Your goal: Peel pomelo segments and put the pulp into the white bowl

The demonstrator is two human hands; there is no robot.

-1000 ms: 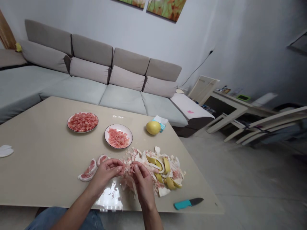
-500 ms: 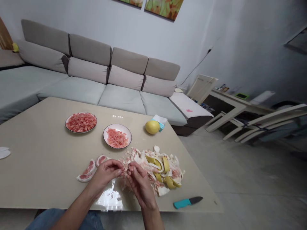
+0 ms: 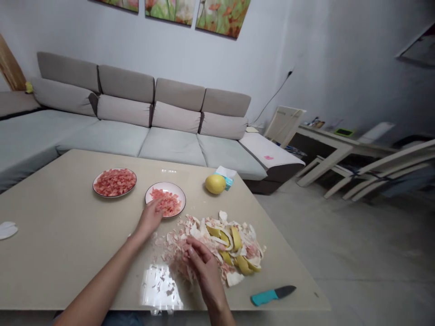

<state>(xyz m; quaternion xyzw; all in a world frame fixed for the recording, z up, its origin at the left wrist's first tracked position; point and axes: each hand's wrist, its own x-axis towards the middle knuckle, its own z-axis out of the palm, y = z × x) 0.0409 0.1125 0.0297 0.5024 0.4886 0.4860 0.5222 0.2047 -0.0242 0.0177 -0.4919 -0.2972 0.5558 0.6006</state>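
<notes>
My left hand (image 3: 151, 219) reaches to the near left rim of the smaller plate (image 3: 180, 192). Its fingers are bent together at the pink pomelo flesh (image 3: 171, 206) there; any piece between the fingertips blends with the rest. Over the near side of the peel heap, my right hand (image 3: 202, 260) is closed in a pinch, its fingertips around something small that I cannot make out. Under and beside it lie torn pink membranes (image 3: 175, 242), white pith and yellow pomelo rind (image 3: 236, 239). My left forearm hides most of the spot where the pomelo segments lay.
A fuller plate of pomelo flesh (image 3: 115, 182) stands at the far left. Farther right, a whole yellow pomelo (image 3: 215, 184) rests against a tissue pack (image 3: 227, 176). A knife with a teal handle (image 3: 265, 297) lies near the front right edge. Beyond the table runs a sofa (image 3: 176, 142).
My left hand has gone from beside my right hand forward and left to the smaller plate. My right hand stays pinched over the peelings. The view has tilted slightly upward.
</notes>
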